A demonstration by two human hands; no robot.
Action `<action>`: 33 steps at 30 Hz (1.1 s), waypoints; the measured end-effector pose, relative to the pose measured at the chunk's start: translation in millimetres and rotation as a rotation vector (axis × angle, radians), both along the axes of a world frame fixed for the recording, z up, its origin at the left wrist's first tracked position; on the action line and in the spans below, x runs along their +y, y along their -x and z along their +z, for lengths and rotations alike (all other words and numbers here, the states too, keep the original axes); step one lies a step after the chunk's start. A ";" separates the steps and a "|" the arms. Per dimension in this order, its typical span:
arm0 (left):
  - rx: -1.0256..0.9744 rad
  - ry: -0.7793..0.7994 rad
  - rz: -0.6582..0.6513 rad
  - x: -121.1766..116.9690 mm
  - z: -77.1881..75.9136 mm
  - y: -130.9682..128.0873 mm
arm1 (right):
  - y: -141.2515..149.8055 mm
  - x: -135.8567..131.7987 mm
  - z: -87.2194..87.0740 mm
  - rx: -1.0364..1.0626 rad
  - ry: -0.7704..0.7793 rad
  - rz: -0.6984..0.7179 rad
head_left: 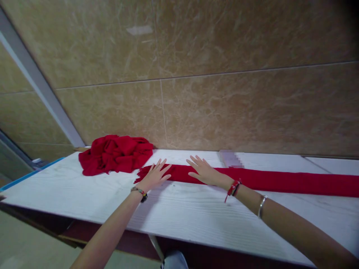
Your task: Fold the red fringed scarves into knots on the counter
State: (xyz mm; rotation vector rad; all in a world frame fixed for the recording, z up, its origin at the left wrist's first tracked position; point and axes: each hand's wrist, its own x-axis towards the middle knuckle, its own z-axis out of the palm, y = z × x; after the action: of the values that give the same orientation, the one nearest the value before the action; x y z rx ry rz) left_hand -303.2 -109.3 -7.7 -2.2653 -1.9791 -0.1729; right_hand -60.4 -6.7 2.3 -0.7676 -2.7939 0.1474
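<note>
Flatly, left hand (155, 176) open, fingers spread, on red strip (280, 181).

Matt red cloth here, a smooth strip (280, 182) with ragged ends, and a crumpled cloth heap (116, 155)! White wood-grain tabletop (179, 213), lightly sheened; glossy, marbled wall tiles (238, 108); shiny metal-look bangle (262, 207).

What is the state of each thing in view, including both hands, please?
Red cloth strip, laid out flat.
Red cloth heap, loose and crumpled.
Left hand, open, over the strip's fringed end.
Right hand, open, over the strip.
Purplish item, partly blurred, lying behind the strip.
</note>
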 end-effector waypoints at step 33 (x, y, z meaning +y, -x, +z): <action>0.084 0.087 0.335 10.4 -14.3 7.3 | -69.9 -3.3 -24.5 0.007 0.008 -0.067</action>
State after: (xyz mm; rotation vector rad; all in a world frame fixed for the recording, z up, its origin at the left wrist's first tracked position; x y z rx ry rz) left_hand -310.5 -98.9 -22.0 -1.9118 -2.3197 0.0429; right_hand 9.5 -10.0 -22.3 -0.8594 -2.7584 0.1488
